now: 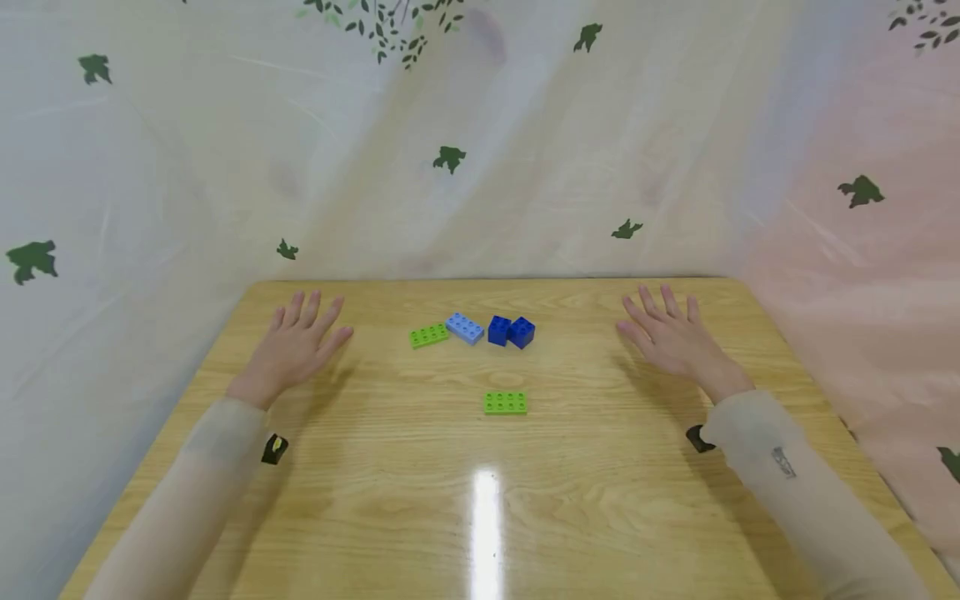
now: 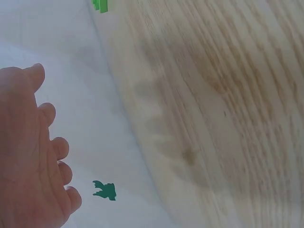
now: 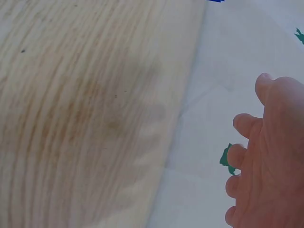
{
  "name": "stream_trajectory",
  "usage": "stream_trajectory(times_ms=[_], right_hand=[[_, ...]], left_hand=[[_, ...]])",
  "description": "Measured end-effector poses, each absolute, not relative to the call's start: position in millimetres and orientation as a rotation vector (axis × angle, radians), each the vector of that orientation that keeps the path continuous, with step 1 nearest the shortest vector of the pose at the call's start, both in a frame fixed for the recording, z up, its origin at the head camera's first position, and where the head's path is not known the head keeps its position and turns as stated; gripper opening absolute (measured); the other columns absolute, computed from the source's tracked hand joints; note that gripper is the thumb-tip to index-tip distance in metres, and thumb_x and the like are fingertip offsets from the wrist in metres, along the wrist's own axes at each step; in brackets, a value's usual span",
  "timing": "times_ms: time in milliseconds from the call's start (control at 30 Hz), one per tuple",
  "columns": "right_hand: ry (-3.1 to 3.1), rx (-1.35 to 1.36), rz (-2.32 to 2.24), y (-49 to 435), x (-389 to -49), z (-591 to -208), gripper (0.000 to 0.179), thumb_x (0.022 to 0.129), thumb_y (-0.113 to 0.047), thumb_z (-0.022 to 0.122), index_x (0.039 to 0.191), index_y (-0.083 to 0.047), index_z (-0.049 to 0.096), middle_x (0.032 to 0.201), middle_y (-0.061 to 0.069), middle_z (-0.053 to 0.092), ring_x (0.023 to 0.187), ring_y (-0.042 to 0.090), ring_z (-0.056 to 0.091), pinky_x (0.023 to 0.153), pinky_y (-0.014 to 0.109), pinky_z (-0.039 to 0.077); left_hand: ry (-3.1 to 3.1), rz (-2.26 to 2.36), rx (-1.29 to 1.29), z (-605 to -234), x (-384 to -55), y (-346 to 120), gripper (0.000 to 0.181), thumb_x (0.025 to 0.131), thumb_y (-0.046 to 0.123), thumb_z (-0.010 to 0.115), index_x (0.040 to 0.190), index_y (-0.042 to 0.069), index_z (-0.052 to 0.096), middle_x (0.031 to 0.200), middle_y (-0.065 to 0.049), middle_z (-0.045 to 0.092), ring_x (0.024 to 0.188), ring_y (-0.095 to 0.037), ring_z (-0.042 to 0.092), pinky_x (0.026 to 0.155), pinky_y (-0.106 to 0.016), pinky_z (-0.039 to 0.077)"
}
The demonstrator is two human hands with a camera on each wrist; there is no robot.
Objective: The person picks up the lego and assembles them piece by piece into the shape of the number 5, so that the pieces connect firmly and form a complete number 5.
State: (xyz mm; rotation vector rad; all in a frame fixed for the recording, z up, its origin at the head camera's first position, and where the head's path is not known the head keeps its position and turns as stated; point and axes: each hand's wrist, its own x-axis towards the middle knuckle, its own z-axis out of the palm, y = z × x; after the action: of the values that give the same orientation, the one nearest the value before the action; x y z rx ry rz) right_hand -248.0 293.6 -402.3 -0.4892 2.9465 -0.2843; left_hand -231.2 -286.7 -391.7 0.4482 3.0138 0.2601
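My left hand is held over the left side of the table with fingers straight and spread, holding nothing. On the opposite side my right hand is spread the same way, also holding nothing. Between them, toward the back, lie a flat green toy brick, a light blue brick and two dark blue bricks, a left one and a right one, close together. Nearer to me is a second flat green brick. In the left wrist view, a green brick shows at the top edge.
The wooden table ends at the back against a pale cloth printed with green birds. The cloth also hangs at both sides. A bright light reflection falls on the table's front middle.
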Motion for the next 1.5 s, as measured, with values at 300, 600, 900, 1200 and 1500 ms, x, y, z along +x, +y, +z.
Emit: stream_trajectory(times_ms=[300,600,900,1200,1500], right_hand=[[2.955,-0.501,-0.256,282.5,-254.0,-394.1,0.077,0.104,-0.067,0.016,0.164,-0.019,0.010,0.168,0.014,-0.003,0.150,0.034,-0.022,0.110,0.065,-0.024],[2.985,-0.569,-0.242,268.9,-263.7,-378.5,0.080,0.104,-0.067,0.022,0.163,-0.014,0.016,0.167,0.019,0.001,0.150,0.040,-0.016,0.112,0.068,-0.016],[2.916,-0.653,-0.658,254.0,-270.7,-370.6,0.071,0.108,-0.056,0.029,0.163,-0.013,0.016,0.168,0.014,0.005,0.152,0.044,-0.003,0.119,0.064,0.000],[2.744,-0.589,-1.106,236.9,-276.6,-369.9,0.068,0.106,-0.062,0.029,0.163,-0.028,0.018,0.166,0.005,0.024,0.150,0.033,0.027,0.119,0.056,0.023],[2.386,-0.533,-1.478,214.8,-276.6,-394.2,0.069,0.108,-0.046,0.045,0.164,-0.018,0.016,0.165,0.015,0.025,0.146,0.034,0.034,0.111,0.056,0.039]], left_hand=[[3.034,0.187,0.440,-385.4,-237.1,-278.3,0.076,0.107,0.061,0.018,0.163,0.011,0.010,0.163,-0.030,-0.005,0.149,-0.047,-0.015,0.115,-0.069,-0.005],[3.095,0.177,0.469,-362.2,-241.0,-258.8,0.079,0.105,0.065,0.023,0.164,0.015,0.008,0.165,-0.028,0.000,0.150,-0.050,-0.007,0.115,-0.072,0.003],[3.098,0.418,0.649,-352.1,-245.7,-234.1,0.074,0.105,0.058,0.041,0.164,0.022,0.013,0.166,-0.023,0.004,0.151,-0.043,-0.006,0.118,-0.067,0.007],[2.934,0.879,0.841,-349.7,-247.6,-202.4,0.091,0.097,0.043,0.068,0.164,0.022,0.010,0.168,-0.009,0.012,0.151,-0.038,0.021,0.115,-0.060,0.029],[2.442,1.359,0.719,-378.5,-235.4,-171.4,0.084,0.097,0.032,0.071,0.163,0.024,0.019,0.167,-0.005,0.019,0.150,-0.041,0.022,0.111,-0.062,0.034]])
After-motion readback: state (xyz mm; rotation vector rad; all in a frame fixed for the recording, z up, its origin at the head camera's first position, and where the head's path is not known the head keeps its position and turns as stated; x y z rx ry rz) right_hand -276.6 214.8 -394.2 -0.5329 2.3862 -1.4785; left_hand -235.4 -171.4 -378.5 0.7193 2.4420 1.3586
